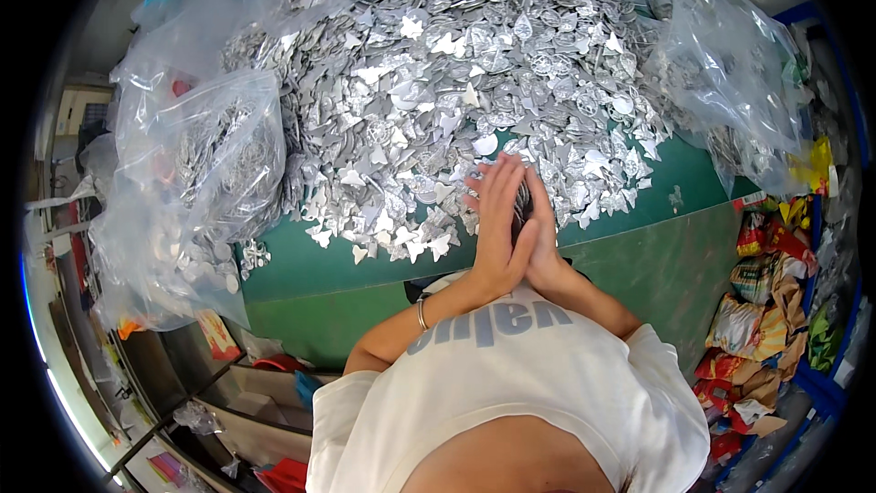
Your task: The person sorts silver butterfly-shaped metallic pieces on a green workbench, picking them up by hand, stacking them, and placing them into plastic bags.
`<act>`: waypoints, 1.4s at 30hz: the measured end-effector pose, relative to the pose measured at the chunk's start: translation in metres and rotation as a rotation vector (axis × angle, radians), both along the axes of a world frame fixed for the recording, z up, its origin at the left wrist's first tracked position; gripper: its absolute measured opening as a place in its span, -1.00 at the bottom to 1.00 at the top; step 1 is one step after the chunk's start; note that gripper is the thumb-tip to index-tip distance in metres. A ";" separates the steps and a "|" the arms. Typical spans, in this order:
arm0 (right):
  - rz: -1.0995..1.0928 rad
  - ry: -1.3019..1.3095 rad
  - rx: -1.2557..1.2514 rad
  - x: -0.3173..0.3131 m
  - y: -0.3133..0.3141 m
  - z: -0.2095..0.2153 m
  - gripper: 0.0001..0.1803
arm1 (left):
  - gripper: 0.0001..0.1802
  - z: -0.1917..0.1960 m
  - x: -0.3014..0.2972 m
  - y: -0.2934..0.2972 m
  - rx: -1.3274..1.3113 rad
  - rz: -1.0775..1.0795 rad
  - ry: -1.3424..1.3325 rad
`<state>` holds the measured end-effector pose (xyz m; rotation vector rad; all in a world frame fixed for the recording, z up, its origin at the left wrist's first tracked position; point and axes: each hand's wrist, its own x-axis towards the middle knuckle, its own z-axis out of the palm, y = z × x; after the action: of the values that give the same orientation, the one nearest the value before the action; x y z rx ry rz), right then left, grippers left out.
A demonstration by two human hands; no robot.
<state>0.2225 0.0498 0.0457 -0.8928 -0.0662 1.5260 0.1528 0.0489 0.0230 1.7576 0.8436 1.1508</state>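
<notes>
My left hand (495,230) and my right hand (545,236) are pressed toward each other at the near edge of a big heap of flat silver metal charms (456,100). Between the palms stands a small stack of metal charms (522,204), dark at its edges and partly hidden by the fingers. The fingers of both hands are stretched forward along the stack, closed on it from either side. In the heap are butterfly, round and leaf-like shapes, some bright, some dull grey.
Under the heap lies a green tabletop (666,187). Clear plastic bags of metal pieces (219,155) stand at the left, another plastic bag (730,64) at the right. Colourful packages (753,310) fill a blue rack at the right; open compartments (265,393) are at lower left.
</notes>
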 end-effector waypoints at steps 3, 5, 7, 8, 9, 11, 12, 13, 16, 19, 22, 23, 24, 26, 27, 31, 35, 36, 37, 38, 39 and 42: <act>0.003 0.132 -0.049 0.004 0.006 -0.007 -0.63 | -0.40 0.006 0.003 0.000 0.164 0.041 0.040; 0.024 0.209 -0.073 0.010 0.006 -0.014 -0.65 | -0.40 0.006 0.004 0.003 0.243 0.066 0.093; 0.051 0.281 -0.099 0.015 0.007 -0.021 -0.67 | -0.43 0.001 0.006 0.009 0.318 0.124 0.133; 0.069 0.331 -0.116 0.017 0.006 -0.023 -0.68 | -0.44 0.001 0.007 0.011 0.322 0.164 0.058; 0.078 0.392 -0.136 0.018 0.007 -0.024 -0.69 | -0.45 0.000 0.010 0.013 0.326 0.205 -0.017; 0.049 0.582 -0.205 0.021 0.012 -0.017 -0.71 | -0.48 0.002 0.008 0.020 0.337 0.288 -0.101; 0.024 0.511 -0.249 0.020 0.012 -0.013 -0.75 | -0.50 0.005 0.003 0.025 0.343 0.329 -0.111; 0.054 0.535 -0.184 0.021 0.010 -0.021 -0.77 | -0.52 0.008 -0.002 0.031 0.350 0.369 -0.122; 0.059 0.577 -0.087 0.035 0.002 -0.035 -0.81 | -0.70 0.010 -0.017 0.059 0.003 0.256 0.118; 0.093 0.510 0.011 0.058 -0.011 -0.036 -0.79 | -0.78 -0.013 -0.022 0.079 0.143 0.175 0.569; 0.046 0.358 0.008 0.073 -0.018 -0.030 -0.79 | -0.73 -0.025 -0.016 0.084 0.228 0.186 0.797; 0.014 0.318 0.002 0.079 -0.020 -0.030 -0.79 | -0.72 -0.022 -0.011 0.087 0.239 0.203 0.847; -0.001 0.282 0.007 0.085 -0.021 -0.030 -0.80 | -0.72 -0.018 -0.007 0.090 0.249 0.220 0.897; -0.009 0.314 0.054 0.091 -0.021 -0.029 -0.79 | -0.68 -0.017 -0.006 0.094 0.266 0.211 0.960; -0.014 0.329 0.075 0.093 -0.021 -0.029 -0.79 | -0.67 -0.018 -0.008 0.096 0.289 0.206 0.957; -0.096 0.371 0.080 0.105 -0.018 -0.030 -0.78 | -0.62 -0.018 -0.009 0.098 0.342 0.201 0.977; -0.143 0.380 0.046 0.115 -0.021 -0.031 -0.79 | -0.61 -0.022 -0.013 0.099 0.381 0.190 0.996; -0.157 0.375 0.047 0.117 -0.023 -0.033 -0.79 | -0.61 -0.020 -0.013 0.099 0.375 0.178 0.975; -0.164 0.375 0.046 0.119 -0.024 -0.034 -0.79 | -0.61 -0.017 -0.013 0.098 0.368 0.167 0.954; -0.170 0.375 0.045 0.121 -0.025 -0.035 -0.79 | -0.64 -0.013 -0.013 0.099 0.336 0.155 0.932; -0.177 0.374 0.045 0.123 -0.026 -0.035 -0.79 | -0.66 -0.011 -0.012 0.097 0.310 0.153 0.847; -0.186 0.197 0.094 0.121 -0.031 -0.038 -0.78 | -0.65 -0.004 -0.007 0.084 0.129 0.044 0.541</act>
<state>0.3436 0.0189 0.0081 -0.6521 0.0848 1.4173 0.1458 0.1328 0.0195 2.2121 1.1456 0.7710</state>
